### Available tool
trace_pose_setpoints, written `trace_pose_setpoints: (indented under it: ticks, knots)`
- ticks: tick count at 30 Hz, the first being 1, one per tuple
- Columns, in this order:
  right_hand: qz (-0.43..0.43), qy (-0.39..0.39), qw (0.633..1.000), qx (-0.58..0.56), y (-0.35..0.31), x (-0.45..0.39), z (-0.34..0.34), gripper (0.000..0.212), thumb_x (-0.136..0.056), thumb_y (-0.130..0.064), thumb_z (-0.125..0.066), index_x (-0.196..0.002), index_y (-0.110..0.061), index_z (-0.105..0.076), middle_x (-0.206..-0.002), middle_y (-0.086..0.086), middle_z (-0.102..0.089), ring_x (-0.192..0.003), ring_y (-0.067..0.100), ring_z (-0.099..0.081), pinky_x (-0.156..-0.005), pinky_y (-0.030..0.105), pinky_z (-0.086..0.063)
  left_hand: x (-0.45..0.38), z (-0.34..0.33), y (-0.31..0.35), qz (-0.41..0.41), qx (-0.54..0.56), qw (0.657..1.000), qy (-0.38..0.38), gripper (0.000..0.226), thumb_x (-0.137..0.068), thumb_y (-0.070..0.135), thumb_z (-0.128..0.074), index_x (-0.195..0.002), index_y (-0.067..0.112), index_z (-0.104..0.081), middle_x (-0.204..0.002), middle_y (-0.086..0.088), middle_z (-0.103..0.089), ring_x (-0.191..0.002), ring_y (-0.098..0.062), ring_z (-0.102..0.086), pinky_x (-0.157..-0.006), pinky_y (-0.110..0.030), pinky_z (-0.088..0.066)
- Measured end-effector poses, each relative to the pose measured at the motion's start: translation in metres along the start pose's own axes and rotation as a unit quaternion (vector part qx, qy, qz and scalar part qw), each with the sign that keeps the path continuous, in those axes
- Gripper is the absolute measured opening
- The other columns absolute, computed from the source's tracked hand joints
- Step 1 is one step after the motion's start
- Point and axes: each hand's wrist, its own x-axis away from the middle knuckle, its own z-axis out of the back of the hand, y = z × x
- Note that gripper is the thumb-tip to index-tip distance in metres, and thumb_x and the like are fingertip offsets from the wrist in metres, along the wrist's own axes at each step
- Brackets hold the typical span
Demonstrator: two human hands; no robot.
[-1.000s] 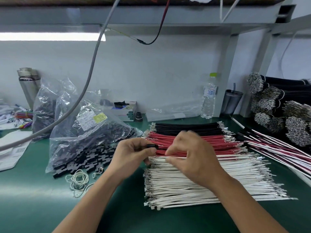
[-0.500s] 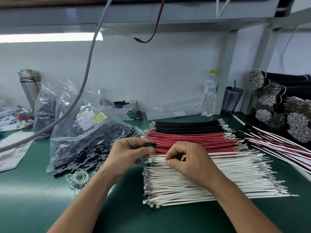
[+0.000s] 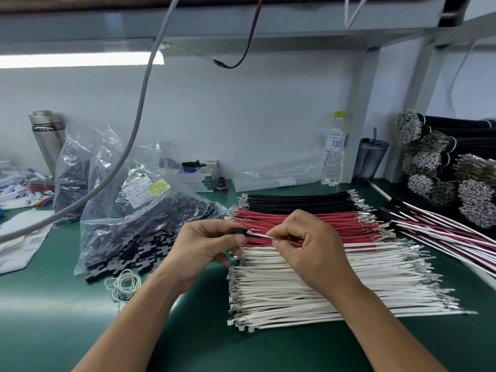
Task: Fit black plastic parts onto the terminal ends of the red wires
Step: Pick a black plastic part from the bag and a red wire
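Observation:
My left hand (image 3: 206,245) pinches a small black plastic part (image 3: 238,231) between thumb and forefinger. My right hand (image 3: 308,245) pinches a white wire (image 3: 261,235), whose metal terminal end meets the opening of the black part. Both hands hover over a row of red wires (image 3: 316,218) with metal terminals, lying flat on the green bench. A clear bag (image 3: 134,226) of black plastic parts spills open to the left of my left hand.
Black wires (image 3: 295,201) lie behind the red ones, white wires (image 3: 322,296) in front. Assembled wire sets (image 3: 442,234) and bundled harnesses (image 3: 456,170) sit at the right. Rubber bands (image 3: 123,283), a water bottle (image 3: 334,154), a cup (image 3: 371,157), a flask (image 3: 48,138) and a small box (image 3: 200,173) stand around.
My right hand has lifted a white wire off the pile and brought its terminal end to the black part held by my left hand. The view has shifted slightly.

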Motion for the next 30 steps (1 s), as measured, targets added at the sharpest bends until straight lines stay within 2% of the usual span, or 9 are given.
trace_pose_setpoints:
  ticks: [9,16,21,26,30]
  knots:
    - [0.021,0.025,0.999,0.035,-0.001,0.002,-0.009,0.010,-0.083,-0.018,-0.080,-0.085,-0.028,-0.077,-0.082,-0.017,-0.061,-0.076,0.005,-0.062,-0.061,0.028,-0.053,0.000,-0.001,-0.001,0.002,0.004,1.000,-0.010,0.033,-0.067,0.019,-0.089,-0.097,0.007,-0.082,-0.088,-0.021,-0.076,-0.067,-0.021,-0.073,-0.054,-0.027,-0.057]
    - [-0.029,-0.011,0.998,-0.057,0.003,0.002,-0.012,0.010,-0.084,-0.015,-0.080,-0.086,-0.025,-0.078,-0.081,-0.012,-0.064,-0.078,0.009,-0.063,-0.068,0.031,-0.053,0.001,0.000,-0.002,-0.009,-0.028,0.999,-0.014,0.028,-0.070,0.016,-0.087,-0.096,0.009,-0.082,-0.079,-0.017,-0.075,-0.064,-0.019,-0.071,-0.054,-0.024,-0.056]
    - [0.047,-0.011,0.998,0.033,-0.005,0.003,-0.016,0.005,-0.088,-0.015,-0.075,-0.092,-0.018,-0.076,-0.085,-0.012,-0.058,-0.080,0.005,-0.057,-0.070,0.024,-0.049,0.001,-0.004,-0.003,-0.029,-0.081,0.996,-0.026,0.023,-0.073,0.018,-0.087,-0.095,0.013,-0.083,-0.075,-0.015,-0.074,-0.059,-0.016,-0.065,-0.047,-0.022,-0.047]
    - [0.030,0.005,0.999,0.032,-0.005,0.001,-0.013,0.003,-0.088,-0.021,-0.076,-0.090,-0.019,-0.075,-0.086,-0.012,-0.060,-0.080,0.006,-0.058,-0.069,0.030,-0.051,0.000,-0.001,-0.002,-0.024,-0.086,0.996,-0.024,0.024,-0.074,0.022,-0.087,-0.095,0.013,-0.083,-0.078,-0.017,-0.074,-0.055,-0.017,-0.060,-0.045,-0.022,-0.042]
    - [0.041,-0.002,0.998,0.037,-0.007,0.001,-0.017,0.004,-0.088,-0.018,-0.076,-0.085,-0.017,-0.074,-0.084,-0.011,-0.059,-0.079,0.007,-0.056,-0.070,0.031,-0.050,0.001,0.000,-0.001,-0.022,-0.094,0.995,-0.033,0.028,-0.071,0.029,-0.089,-0.094,0.016,-0.083,-0.080,-0.023,-0.074,-0.053,-0.015,-0.058,-0.044,-0.022,-0.041]
